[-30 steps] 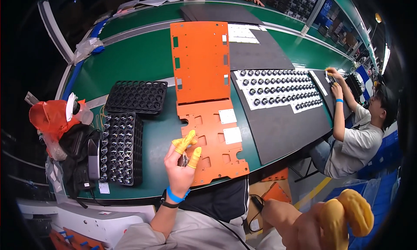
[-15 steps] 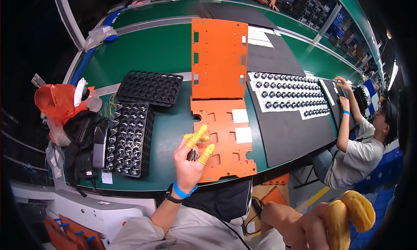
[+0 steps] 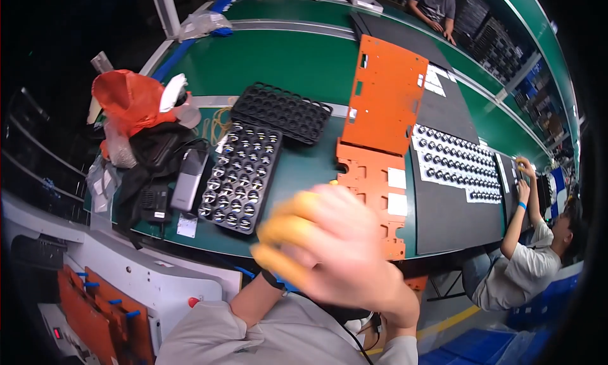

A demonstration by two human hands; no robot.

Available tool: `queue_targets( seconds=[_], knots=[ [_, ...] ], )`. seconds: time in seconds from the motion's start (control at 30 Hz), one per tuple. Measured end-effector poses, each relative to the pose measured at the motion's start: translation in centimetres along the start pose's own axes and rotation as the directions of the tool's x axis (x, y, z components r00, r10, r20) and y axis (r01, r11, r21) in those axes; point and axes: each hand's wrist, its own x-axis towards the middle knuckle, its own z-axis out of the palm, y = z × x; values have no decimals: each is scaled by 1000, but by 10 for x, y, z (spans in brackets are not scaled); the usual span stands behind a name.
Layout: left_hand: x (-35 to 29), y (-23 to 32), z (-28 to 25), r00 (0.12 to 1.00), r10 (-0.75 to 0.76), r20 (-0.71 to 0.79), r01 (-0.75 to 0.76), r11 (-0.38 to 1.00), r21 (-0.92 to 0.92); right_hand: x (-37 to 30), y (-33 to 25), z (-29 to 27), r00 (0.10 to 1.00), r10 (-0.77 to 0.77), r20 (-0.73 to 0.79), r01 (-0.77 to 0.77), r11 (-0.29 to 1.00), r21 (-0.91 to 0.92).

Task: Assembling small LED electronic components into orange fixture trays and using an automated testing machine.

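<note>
Single head cam, fisheye, looking steeply down at green workbench [image 3: 285, 61], hand [image 3: 329, 244] close under lens

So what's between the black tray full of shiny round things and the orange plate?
In the head view, only bare green table lies between the filled black tray and the orange plate.

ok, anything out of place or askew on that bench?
Mildly: an empty black tray lies angled, its near edge overlapping the filled tray. A blurred hand with yellow fingertips blocks the lower orange plate.

A blurred hand [image 3: 329, 244] with yellow fingertip covers is raised near the camera over the worktop's near edge, its grip unclear.
</note>
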Motion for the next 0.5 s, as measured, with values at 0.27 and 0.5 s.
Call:
queue_targets(
  seconds=[0.27, 0.5],
  knots=[
    [41, -15, -54, 981, -109, 163, 156, 937, -312, -2, 7, 134, 925, 310, 221, -216, 905, -366],
    [27, 1, -34, 980, -193, 41, 196, 934, -300, 0, 12, 168, 927, 306, 216, -202, 894, -400]
  ],
)
